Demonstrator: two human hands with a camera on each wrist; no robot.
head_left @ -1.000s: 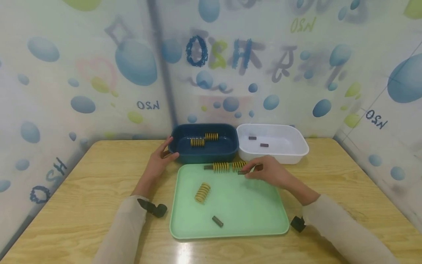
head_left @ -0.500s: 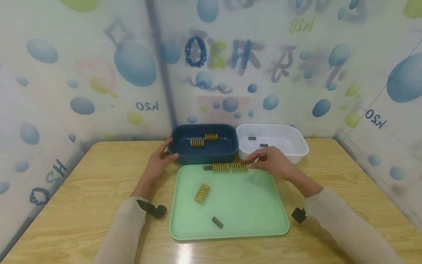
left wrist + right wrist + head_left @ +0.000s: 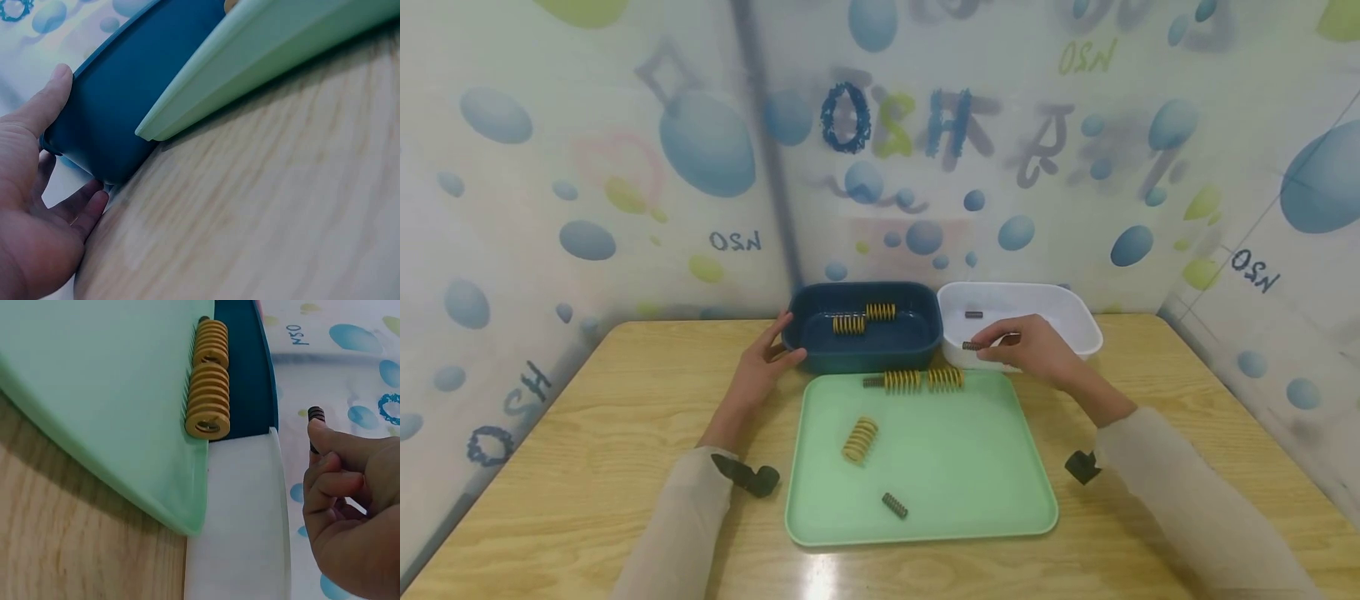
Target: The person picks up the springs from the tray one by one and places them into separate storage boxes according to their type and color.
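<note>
My right hand (image 3: 1030, 346) pinches a small dark coil spring (image 3: 972, 345) between thumb and fingertips, over the near wall of the white bin (image 3: 1096, 337). In the right wrist view the spring's end (image 3: 317, 413) pokes out past the thumb. My left hand (image 3: 758, 367) grips the left end of the dark blue bin (image 3: 872, 362), thumb at its front corner; in the left wrist view other fingers curl by its lower edge. Two yellow springs (image 3: 849, 325) lie in the blue bin. One dark spring (image 3: 973, 315) shows in the white bin.
A green tray (image 3: 955, 483) lies in front of the bins on the wooden table (image 3: 587, 417). Along its far edge are two yellow springs (image 3: 945, 380) and a dark one (image 3: 873, 382). Another yellow spring (image 3: 860, 439) and dark spring (image 3: 895, 505) lie nearer. A patterned wall stands behind.
My right hand has lifted the small dark spring from the tray's far edge and carried it up and to the right, to the white bin. The left hand has stayed at the blue bin.
</note>
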